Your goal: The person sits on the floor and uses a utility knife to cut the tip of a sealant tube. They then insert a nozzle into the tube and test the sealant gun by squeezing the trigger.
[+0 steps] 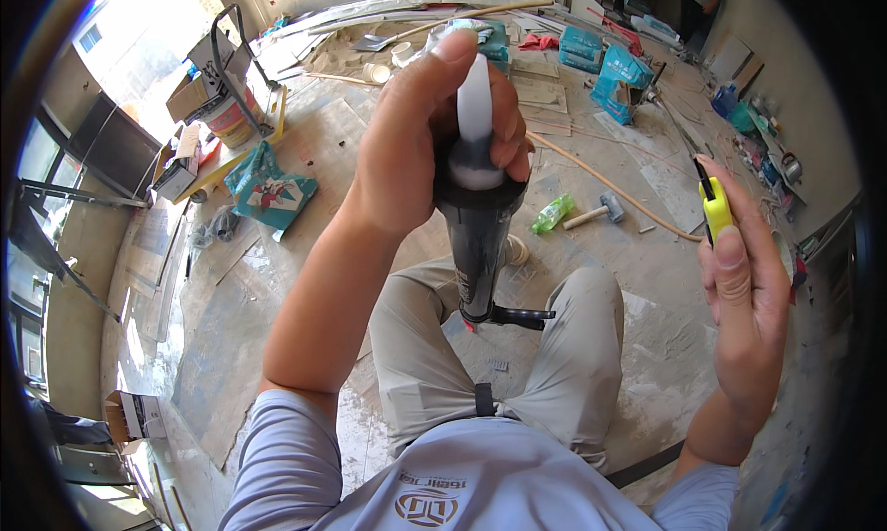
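Note:
My left hand (416,134), raised in front of me, is closed around the top of a dark caulking gun (476,244). The white nozzle (474,97) rises between its thumb and fingers, and the barrel hangs down above my knees. A black lever-like part (519,318) sticks out at the barrel's lower end. Off to the right, my right hand (747,286) grips a yellow-and-black utility knife (715,207), its thumb lying along the handle. The knife is well apart from the nozzle.
On the floor ahead lie a green bottle (553,213), a mallet (596,211) and a long wooden pole (614,187). Teal bags (270,187) lie left and far right. A bucket (229,115) stands at left, near cardboard boxes (180,161). Another person (699,0) is at the far right.

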Demonstrator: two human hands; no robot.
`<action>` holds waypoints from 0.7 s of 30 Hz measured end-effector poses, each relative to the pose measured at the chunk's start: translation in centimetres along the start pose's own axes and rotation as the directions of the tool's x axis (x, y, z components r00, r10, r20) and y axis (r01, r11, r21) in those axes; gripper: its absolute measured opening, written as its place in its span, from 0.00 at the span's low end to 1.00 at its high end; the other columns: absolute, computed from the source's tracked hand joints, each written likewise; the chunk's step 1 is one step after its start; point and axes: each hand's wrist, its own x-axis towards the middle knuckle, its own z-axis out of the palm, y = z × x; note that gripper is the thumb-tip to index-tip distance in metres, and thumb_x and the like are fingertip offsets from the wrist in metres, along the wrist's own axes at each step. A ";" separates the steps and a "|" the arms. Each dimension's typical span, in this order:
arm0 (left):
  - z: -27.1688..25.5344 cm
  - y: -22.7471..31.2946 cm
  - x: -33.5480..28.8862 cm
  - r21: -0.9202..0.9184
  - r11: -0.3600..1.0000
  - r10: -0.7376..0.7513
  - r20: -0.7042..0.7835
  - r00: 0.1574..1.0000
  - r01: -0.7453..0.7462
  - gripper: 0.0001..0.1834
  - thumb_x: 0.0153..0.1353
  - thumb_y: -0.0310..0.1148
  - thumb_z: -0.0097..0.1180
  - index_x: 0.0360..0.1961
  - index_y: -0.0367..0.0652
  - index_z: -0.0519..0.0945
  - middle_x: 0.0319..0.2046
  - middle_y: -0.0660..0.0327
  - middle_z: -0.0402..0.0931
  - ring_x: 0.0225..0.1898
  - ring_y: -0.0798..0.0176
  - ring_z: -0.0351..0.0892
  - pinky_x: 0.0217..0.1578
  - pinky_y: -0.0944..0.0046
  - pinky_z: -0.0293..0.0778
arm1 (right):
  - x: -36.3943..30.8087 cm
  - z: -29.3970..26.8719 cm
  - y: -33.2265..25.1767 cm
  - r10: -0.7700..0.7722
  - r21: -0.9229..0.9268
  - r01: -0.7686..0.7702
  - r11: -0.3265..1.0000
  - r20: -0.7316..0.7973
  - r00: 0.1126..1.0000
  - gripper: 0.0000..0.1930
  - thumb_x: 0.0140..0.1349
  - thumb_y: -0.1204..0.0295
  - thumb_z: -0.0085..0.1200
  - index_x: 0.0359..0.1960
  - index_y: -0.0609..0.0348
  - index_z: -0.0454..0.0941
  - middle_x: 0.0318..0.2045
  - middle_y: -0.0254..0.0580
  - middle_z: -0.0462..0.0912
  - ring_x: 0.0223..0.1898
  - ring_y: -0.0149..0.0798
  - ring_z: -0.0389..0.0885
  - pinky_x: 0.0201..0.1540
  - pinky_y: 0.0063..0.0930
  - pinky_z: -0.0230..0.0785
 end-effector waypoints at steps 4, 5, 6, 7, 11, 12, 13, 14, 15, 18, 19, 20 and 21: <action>-0.3 1.2 0.4 0.012 0.995 -0.098 -0.038 0.994 0.099 0.27 0.72 0.52 0.34 0.23 0.44 0.69 0.20 0.59 0.69 0.26 0.58 0.74 0.39 0.57 0.75 | 0.3 -0.4 -0.5 0.050 0.153 -0.051 0.987 0.006 0.999 0.26 0.81 0.55 0.48 0.72 0.57 0.74 0.42 0.33 0.79 0.38 0.23 0.70 0.43 0.16 0.61; -0.5 1.5 0.5 0.039 0.995 -0.095 -0.038 0.995 0.096 0.26 0.72 0.51 0.32 0.23 0.45 0.68 0.19 0.60 0.67 0.25 0.59 0.73 0.39 0.56 0.75 | 0.4 -0.4 -0.6 0.079 0.143 -0.080 0.986 0.008 0.997 0.25 0.81 0.57 0.49 0.71 0.58 0.75 0.44 0.34 0.80 0.40 0.23 0.71 0.45 0.16 0.62; -0.6 1.6 0.7 0.070 0.992 -0.102 -0.058 0.993 0.106 0.26 0.72 0.51 0.32 0.22 0.45 0.67 0.19 0.60 0.66 0.25 0.60 0.72 0.39 0.56 0.75 | 0.4 -0.5 -0.7 0.065 0.241 -0.071 0.968 0.032 0.997 0.25 0.80 0.58 0.50 0.70 0.60 0.76 0.46 0.34 0.81 0.42 0.24 0.72 0.47 0.16 0.63; -0.7 1.6 0.8 0.095 0.990 -0.100 -0.081 0.992 0.108 0.26 0.71 0.51 0.33 0.21 0.45 0.67 0.18 0.61 0.65 0.24 0.60 0.71 0.39 0.56 0.75 | 0.4 -0.5 -0.7 0.072 0.261 -0.083 0.962 0.052 0.996 0.25 0.81 0.58 0.50 0.70 0.60 0.75 0.42 0.31 0.79 0.38 0.22 0.69 0.43 0.15 0.60; -0.6 1.6 0.8 0.252 0.959 -0.076 -0.224 0.972 0.133 0.26 0.71 0.51 0.36 0.19 0.46 0.65 0.16 0.62 0.63 0.22 0.61 0.71 0.38 0.58 0.75 | 0.4 0.2 -0.4 0.063 0.312 -0.075 0.947 0.049 0.997 0.25 0.81 0.58 0.50 0.71 0.59 0.75 0.32 0.23 0.67 0.30 0.19 0.56 0.32 0.16 0.48; -0.5 1.6 0.6 0.257 0.959 -0.057 -0.233 0.971 0.118 0.26 0.72 0.50 0.42 0.18 0.46 0.65 0.16 0.63 0.65 0.22 0.63 0.72 0.38 0.60 0.75 | 0.4 0.1 -0.3 0.051 0.334 -0.065 0.940 0.050 0.997 0.25 0.81 0.58 0.50 0.72 0.58 0.74 0.31 0.23 0.67 0.30 0.19 0.57 0.32 0.16 0.48; -0.3 1.6 0.4 0.275 0.950 -0.078 -0.252 0.965 0.149 0.26 0.73 0.49 0.43 0.18 0.46 0.66 0.16 0.64 0.65 0.22 0.64 0.73 0.38 0.61 0.75 | 0.4 0.0 -0.2 0.053 0.337 -0.069 0.939 0.056 0.997 0.25 0.81 0.58 0.50 0.72 0.58 0.74 0.31 0.23 0.67 0.29 0.19 0.57 0.32 0.16 0.49; -0.2 1.6 0.3 0.301 0.941 -0.079 -0.256 0.963 0.157 0.26 0.73 0.49 0.44 0.18 0.46 0.66 0.16 0.64 0.66 0.23 0.65 0.74 0.38 0.61 0.75 | 0.4 -0.1 -0.1 0.070 0.341 -0.083 0.936 0.052 0.996 0.25 0.81 0.58 0.50 0.72 0.58 0.73 0.31 0.23 0.67 0.29 0.19 0.58 0.32 0.16 0.50; -0.1 1.6 0.2 0.334 0.933 -0.052 -0.242 0.969 0.133 0.26 0.74 0.48 0.46 0.19 0.46 0.67 0.16 0.65 0.66 0.23 0.66 0.75 0.38 0.62 0.76 | 0.4 -0.2 0.0 0.054 0.363 -0.072 0.929 0.059 0.997 0.26 0.80 0.58 0.50 0.72 0.59 0.73 0.31 0.22 0.67 0.29 0.19 0.58 0.31 0.16 0.50; 0.2 1.1 0.2 0.391 0.908 -0.037 -0.286 0.958 0.151 0.23 0.70 0.44 0.53 0.20 0.39 0.75 0.17 0.64 0.72 0.22 0.66 0.75 0.27 0.63 0.73 | 0.5 -0.1 0.4 0.027 0.409 -0.047 0.911 0.056 0.998 0.28 0.79 0.55 0.53 0.72 0.60 0.72 0.30 0.22 0.67 0.28 0.18 0.59 0.30 0.15 0.50; 0.3 0.9 0.2 0.408 0.903 -0.018 -0.283 0.959 0.137 0.22 0.70 0.44 0.52 0.22 0.39 0.75 0.17 0.64 0.72 0.23 0.67 0.75 0.28 0.64 0.73 | 0.6 0.1 0.6 0.001 0.411 -0.023 0.911 0.054 0.999 0.29 0.79 0.54 0.54 0.72 0.60 0.72 0.30 0.22 0.68 0.27 0.18 0.59 0.29 0.15 0.50; 0.3 0.7 0.2 0.425 0.897 0.001 -0.278 0.961 0.122 0.22 0.71 0.44 0.52 0.24 0.38 0.76 0.18 0.65 0.72 0.23 0.67 0.75 0.30 0.64 0.73 | 0.6 0.2 0.7 0.004 0.421 -0.023 0.907 0.046 0.999 0.30 0.78 0.53 0.55 0.72 0.61 0.72 0.29 0.22 0.68 0.27 0.17 0.59 0.29 0.15 0.50; 0.3 0.5 0.1 0.443 0.890 0.021 -0.271 0.962 0.105 0.21 0.71 0.44 0.52 0.26 0.38 0.76 0.19 0.65 0.72 0.24 0.67 0.75 0.31 0.64 0.72 | 0.7 0.4 0.8 -0.017 0.441 -0.010 0.897 0.057 0.998 0.31 0.77 0.52 0.55 0.72 0.61 0.72 0.29 0.22 0.68 0.26 0.17 0.59 0.28 0.15 0.50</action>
